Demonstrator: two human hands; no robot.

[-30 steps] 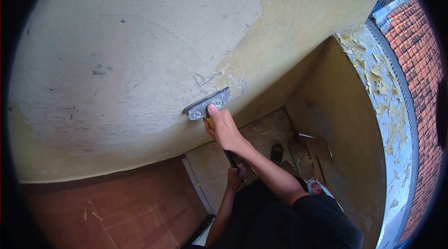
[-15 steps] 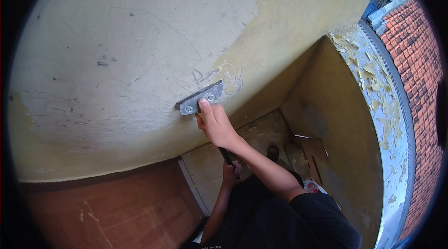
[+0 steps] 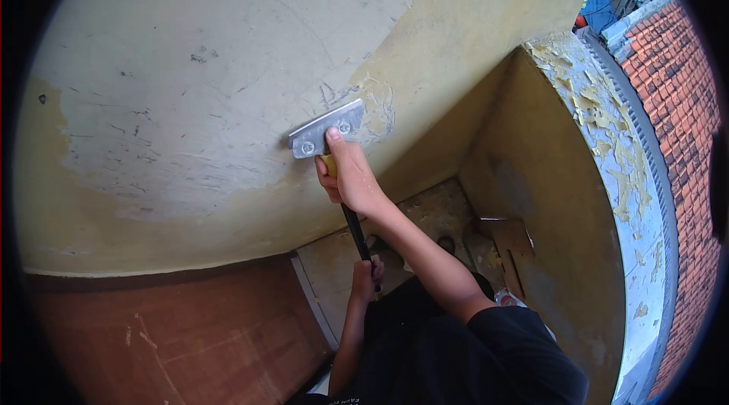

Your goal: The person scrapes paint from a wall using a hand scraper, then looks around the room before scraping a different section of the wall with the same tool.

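Note:
A long-handled scraper point(image 3: 325, 131) with a wide metal blade and two bolts lies against the wall point(image 3: 228, 48). My right hand point(image 3: 353, 177) is wrapped round its neck, thumb pressed on the metal head. Lower down, my left hand point(image 3: 366, 277) grips the black handle near its end. Around the blade the wall is bare and whitish, with dark scratches and nicks. Yellow paint point(image 3: 448, 40) still covers the wall to the right, and a wrinkled, loosened patch point(image 3: 376, 109) shows beside the blade's right corner.
A brown panel point(image 3: 190, 329) lies at lower left. On the right, a low parapet point(image 3: 607, 124) has flaking yellow paint on top, with orange roof tiles point(image 3: 676, 101) beyond. A brown board point(image 3: 512, 245) and paint flakes lie on the floor below.
The scraper head and my right hand have moved up in view, with the blade now tilted so its edge catches light. My left hand has risen slightly, still gripping the handle.

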